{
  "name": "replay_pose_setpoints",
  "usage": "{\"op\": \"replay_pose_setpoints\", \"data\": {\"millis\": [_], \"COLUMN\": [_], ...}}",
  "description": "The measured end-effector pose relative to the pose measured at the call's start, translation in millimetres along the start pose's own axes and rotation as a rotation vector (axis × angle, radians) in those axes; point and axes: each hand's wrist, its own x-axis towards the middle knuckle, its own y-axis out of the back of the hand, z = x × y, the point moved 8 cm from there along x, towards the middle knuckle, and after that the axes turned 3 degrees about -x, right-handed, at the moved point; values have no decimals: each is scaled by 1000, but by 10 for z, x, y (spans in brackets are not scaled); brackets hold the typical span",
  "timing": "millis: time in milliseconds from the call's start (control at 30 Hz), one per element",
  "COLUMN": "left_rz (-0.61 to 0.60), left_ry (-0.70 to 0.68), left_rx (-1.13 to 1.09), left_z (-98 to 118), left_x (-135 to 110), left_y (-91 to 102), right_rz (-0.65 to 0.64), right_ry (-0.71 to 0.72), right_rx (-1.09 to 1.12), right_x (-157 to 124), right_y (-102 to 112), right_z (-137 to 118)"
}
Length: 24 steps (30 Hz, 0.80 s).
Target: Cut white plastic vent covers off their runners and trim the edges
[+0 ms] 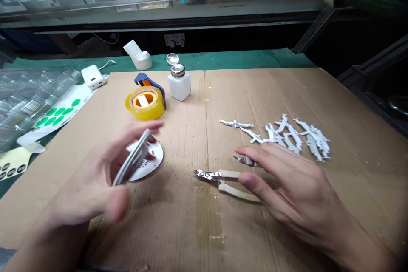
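Two hands: left grip (86,178) shut on white disc (149,159), right grip (296,187) open over side cutters (236,188), tape roll (145,104) beyond.

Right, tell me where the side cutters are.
In the head view, the side cutters lie on the cardboard right of centre, beside the person's right hand and below the white plastic parts.

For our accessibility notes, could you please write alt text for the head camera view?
A left hand holds a thin round white part over cardboard; a right hand hovers beside cream-handled side cutters and white plastic pieces.
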Motion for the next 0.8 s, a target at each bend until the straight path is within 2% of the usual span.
{"op": "replay_pose_setpoints", "data": {"millis": [67, 100, 133, 200, 267, 400, 600, 800], "left_rz": [-321, -449, -524, -657, -768, -857, -917, -906], "left_ry": [200, 341, 477, 712, 832, 885, 886, 941], "left_rx": [-635, -862, -1010, -1135, -1119, -1064, -1025, -1092], "left_z": [-156, -225, -292, -388, -420, -423, -405, -435], "left_x": [-54, -100, -139, -227, -299, -371, -406, -440], "left_y": [-489, -727, -922, -1235, -1411, -1485, -1486, -1516], "right_rz": [-9, -17, -29, -53, -98, -169, -176, -207], "right_ry": [57, 88, 119, 177, 221, 232, 246, 238], "right_rx": [54, 74, 87, 98, 100, 116, 111, 107], "right_x": [-1, -4, -10, -21, -28, -25, -30, -40], "right_y": [27, 29, 22, -9, -71, -189, -259, -305], "right_z": [-81, -124, -165, -241, -301, -346, -374, -377]}}
